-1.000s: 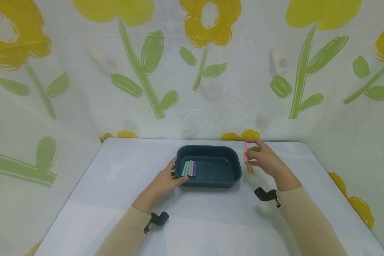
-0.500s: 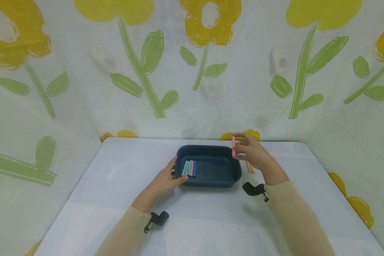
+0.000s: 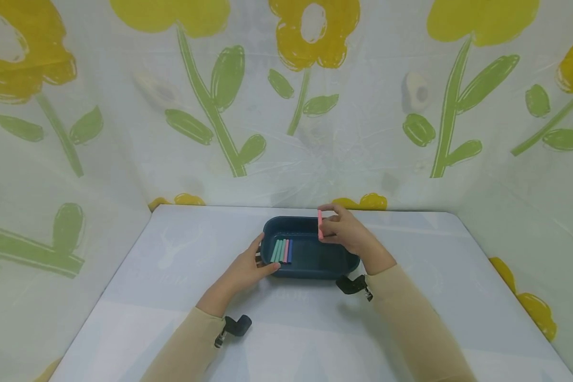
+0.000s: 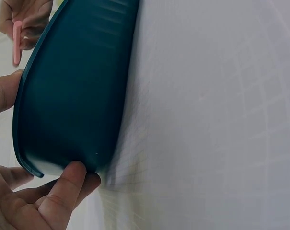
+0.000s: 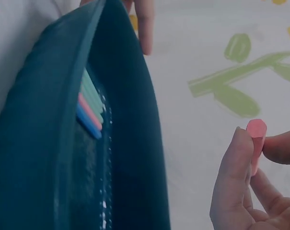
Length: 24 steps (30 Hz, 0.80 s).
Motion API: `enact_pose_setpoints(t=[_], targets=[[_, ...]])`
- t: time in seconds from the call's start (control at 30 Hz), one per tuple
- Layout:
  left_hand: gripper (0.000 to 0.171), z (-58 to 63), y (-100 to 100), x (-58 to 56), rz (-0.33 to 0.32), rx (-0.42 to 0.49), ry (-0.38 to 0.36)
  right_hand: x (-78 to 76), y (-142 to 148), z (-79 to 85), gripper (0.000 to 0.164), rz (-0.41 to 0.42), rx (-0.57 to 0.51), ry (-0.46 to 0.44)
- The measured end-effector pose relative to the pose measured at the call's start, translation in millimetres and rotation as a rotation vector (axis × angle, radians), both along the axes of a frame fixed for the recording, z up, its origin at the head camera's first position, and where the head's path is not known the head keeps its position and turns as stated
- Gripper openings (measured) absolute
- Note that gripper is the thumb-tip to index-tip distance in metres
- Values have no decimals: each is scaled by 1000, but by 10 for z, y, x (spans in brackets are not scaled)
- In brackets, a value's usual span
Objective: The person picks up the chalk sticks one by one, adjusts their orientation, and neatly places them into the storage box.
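Note:
A dark teal rectangular dish (image 3: 310,275) rests on the table. My left hand (image 3: 242,273) grips its left end, thumb over the near rim and fingers at the outer wall. Over the dish's right half, my right hand (image 3: 348,233) pinches a pink chalk stick (image 3: 320,225) upright between thumb and fingers. In the right wrist view, the end of that pink stick (image 5: 256,128) looks six-sided. Several chalk sticks lie side by side at the dish's left end: green chalk sticks (image 3: 277,251), another pink one (image 3: 286,251) and a blue one (image 3: 290,251).
The white table (image 3: 196,233) ends at a wall cloth (image 3: 363,132) printed with flowers, which also runs along both sides. Black wrist mounts (image 3: 239,326) sit at both sleeves. My right forearm hides the spot where orange sticks lay.
My right hand has carried the pink chalk stick leftward, from beside the dish to over its right half. The left hand and the dish have stayed put.

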<state>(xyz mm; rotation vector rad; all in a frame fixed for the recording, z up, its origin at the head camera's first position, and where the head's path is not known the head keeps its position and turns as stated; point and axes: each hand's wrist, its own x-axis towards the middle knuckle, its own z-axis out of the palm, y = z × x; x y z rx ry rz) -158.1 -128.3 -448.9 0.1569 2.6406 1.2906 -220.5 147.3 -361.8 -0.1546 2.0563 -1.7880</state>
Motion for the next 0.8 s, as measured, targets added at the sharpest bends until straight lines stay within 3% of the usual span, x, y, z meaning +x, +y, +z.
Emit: enact_pose_setpoints(t=[0.23,0.8], targets=[[101,-19,11,-13,8,5,-12,-8,-182,-137,62,10,3,-29],[102,-10,8,-7,10,11,-24,-72,-357,-605,58,-67,79,-117]])
